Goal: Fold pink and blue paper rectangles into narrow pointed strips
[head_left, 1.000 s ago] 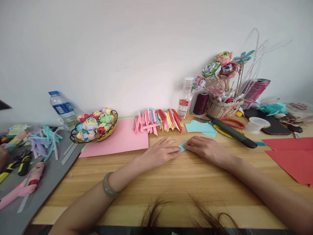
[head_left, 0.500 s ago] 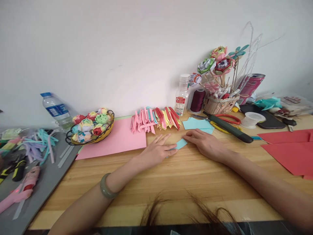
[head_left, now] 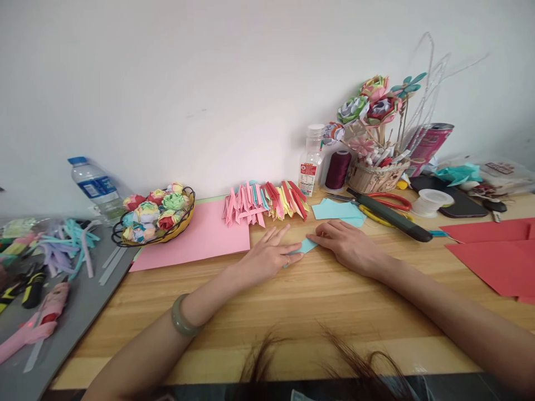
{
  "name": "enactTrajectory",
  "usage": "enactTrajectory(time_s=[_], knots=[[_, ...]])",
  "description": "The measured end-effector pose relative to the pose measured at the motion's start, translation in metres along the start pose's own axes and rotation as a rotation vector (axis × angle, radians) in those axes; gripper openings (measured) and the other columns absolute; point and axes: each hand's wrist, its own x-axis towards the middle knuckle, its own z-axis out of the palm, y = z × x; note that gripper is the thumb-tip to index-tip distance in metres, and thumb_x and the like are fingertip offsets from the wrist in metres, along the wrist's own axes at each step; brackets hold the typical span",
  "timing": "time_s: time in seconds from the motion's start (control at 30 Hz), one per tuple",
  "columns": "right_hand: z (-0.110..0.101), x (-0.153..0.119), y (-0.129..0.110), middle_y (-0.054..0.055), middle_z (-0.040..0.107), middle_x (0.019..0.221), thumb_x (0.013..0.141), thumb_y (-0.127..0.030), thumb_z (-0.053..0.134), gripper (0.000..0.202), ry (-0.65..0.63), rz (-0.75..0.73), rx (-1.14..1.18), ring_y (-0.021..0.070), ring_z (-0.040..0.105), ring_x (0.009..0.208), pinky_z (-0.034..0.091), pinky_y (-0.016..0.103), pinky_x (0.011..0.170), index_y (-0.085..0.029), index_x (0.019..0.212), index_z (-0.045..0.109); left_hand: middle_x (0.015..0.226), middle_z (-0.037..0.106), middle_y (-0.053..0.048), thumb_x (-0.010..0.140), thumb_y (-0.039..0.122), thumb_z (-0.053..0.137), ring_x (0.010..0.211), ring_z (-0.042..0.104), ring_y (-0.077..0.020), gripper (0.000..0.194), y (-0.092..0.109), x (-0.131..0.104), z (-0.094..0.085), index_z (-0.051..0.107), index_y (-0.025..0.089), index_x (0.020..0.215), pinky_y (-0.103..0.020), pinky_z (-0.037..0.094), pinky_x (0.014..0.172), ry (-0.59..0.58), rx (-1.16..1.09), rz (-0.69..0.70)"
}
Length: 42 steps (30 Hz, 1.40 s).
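Note:
A small folded strip of light blue paper [head_left: 307, 245] lies on the wooden table between my hands. Across its left end rests my left hand [head_left: 270, 250], fingers stretched out and spread, pressing the paper down; this end is partly hidden. My right hand [head_left: 349, 244] is closed at the strip's right end, fingertips and thumb together on its edge. Just beyond the right hand lie more light blue paper pieces [head_left: 334, 209]. Behind my left hand stands a row of folded pink, red, yellow and blue paper pieces [head_left: 263, 203].
Pink sheets [head_left: 200, 236] and a basket of paper flowers [head_left: 156, 214] sit left. Scissors [head_left: 368, 214], a green-handled cutter [head_left: 390, 217] and red paper [head_left: 493, 267] lie right. A pink glue gun [head_left: 42, 320] rests on the grey surface. Bottles and a flower planter [head_left: 378, 175] line the wall.
My right hand's fingertips have shifted slightly left along the blue strip, covering more of its end. My left hand stays in nearly the same place.

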Motion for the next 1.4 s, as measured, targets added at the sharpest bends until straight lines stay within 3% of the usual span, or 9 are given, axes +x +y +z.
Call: enactTrajectory(time_s=[0.13,0.33,0.57,0.67,0.8,0.97,1.4], knots=[[-0.002,0.001,-0.006,0.008,0.058,0.095,0.088,-0.013,0.038,0.035,-0.009,-0.068,0.008,0.0199,0.05,0.089,0.04,0.036,0.078,-0.023,0.116,0.057,0.129,0.05,-0.004,0.091,0.014,0.042,0.137,0.004,-0.0264,0.034,0.0,0.0,0.001,0.052,0.025,0.121,-0.062,0.023,0.102,0.018,-0.003,0.004],[-0.004,0.002,-0.006,0.009,0.059,0.092,0.086,-0.01,0.04,0.03,0.011,0.024,-0.056,0.0215,0.049,0.089,0.038,0.035,0.078,-0.018,0.103,0.063,0.128,0.051,-0.003,0.091,0.015,0.041,0.136,0.006,-0.0288,0.032,0.001,0.0,0.002,0.055,0.025,0.118,-0.065,0.02,0.102,0.047,0.031,0.007],[-0.005,0.009,-0.017,0.009,0.059,0.095,0.085,-0.011,0.043,0.028,0.008,0.019,-0.069,0.0214,0.049,0.09,0.036,0.034,0.077,-0.021,0.102,0.063,0.127,0.052,-0.005,0.09,0.015,0.044,0.136,0.009,-0.0268,0.032,0.002,0.001,0.001,0.054,0.026,0.118,-0.065,0.019,0.101,0.048,0.036,-0.001],[-0.005,0.01,-0.016,0.009,0.059,0.095,0.084,-0.007,0.043,0.03,0.022,0.074,-0.074,0.022,0.049,0.091,0.035,0.035,0.078,-0.019,0.1,0.064,0.126,0.053,-0.005,0.089,0.015,0.045,0.136,0.01,-0.0269,0.031,0.002,0.001,0.001,0.055,0.026,0.117,-0.066,0.017,0.101,0.045,0.037,0.002],[-0.003,0.009,-0.016,0.008,0.059,0.096,0.083,-0.006,0.042,0.031,0.017,0.014,-0.036,0.0213,0.048,0.091,0.034,0.035,0.08,-0.02,0.101,0.064,0.126,0.053,-0.004,0.09,0.016,0.043,0.136,0.011,-0.0284,0.031,0.003,0.001,0.0,0.055,0.026,0.117,-0.067,0.016,0.101,0.04,0.037,0.003],[-0.004,0.007,-0.012,0.009,0.059,0.096,0.083,-0.005,0.041,0.033,0.018,0.09,-0.08,0.0223,0.049,0.09,0.034,0.036,0.078,-0.019,0.101,0.065,0.127,0.053,-0.003,0.091,0.017,0.043,0.136,0.012,-0.0296,0.03,0.003,0.001,0.0,0.055,0.025,0.117,-0.066,0.016,0.101,0.041,0.042,0.001],[-0.004,0.008,-0.012,0.008,0.06,0.092,0.083,-0.004,0.043,0.032,0.021,0.103,-0.124,0.0215,0.048,0.088,0.03,0.035,0.078,-0.02,0.099,0.066,0.126,0.054,-0.002,0.091,0.018,0.043,0.135,0.015,-0.032,0.03,0.001,-0.002,0.003,0.055,0.025,0.117,-0.068,0.013,0.101,0.059,0.049,0.004]])
